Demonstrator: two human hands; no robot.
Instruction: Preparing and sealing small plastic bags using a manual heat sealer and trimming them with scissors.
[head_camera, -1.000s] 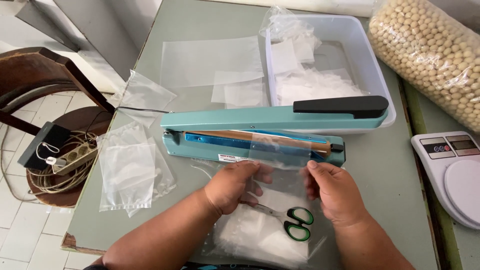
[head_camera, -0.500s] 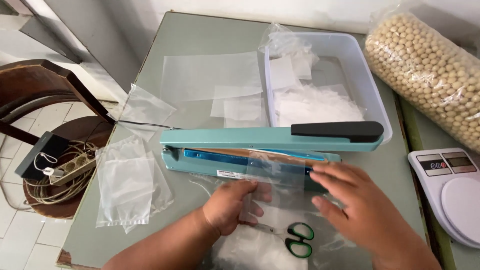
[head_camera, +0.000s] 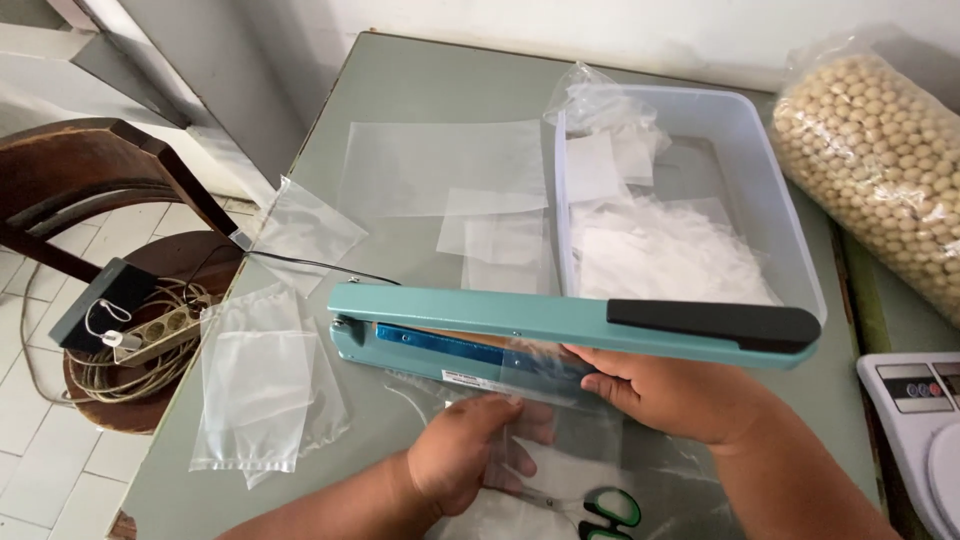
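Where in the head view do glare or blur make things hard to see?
Head view: daylight glare whitens the clear bag between left hand and right hand; sealer sharp; scissors cropped at the bottom edge.

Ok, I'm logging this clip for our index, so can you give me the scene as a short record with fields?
Surface: grey-green table
Tool: teal bar-shaped heat sealer with black handle, arm raised
Left hand: holds clear plastic bag at sealer's bed
Right hand: fingers on bag's edge under the arm
Nearby: green-handled scissors; clear plastic tub of bags; sack of pale beans; white scale
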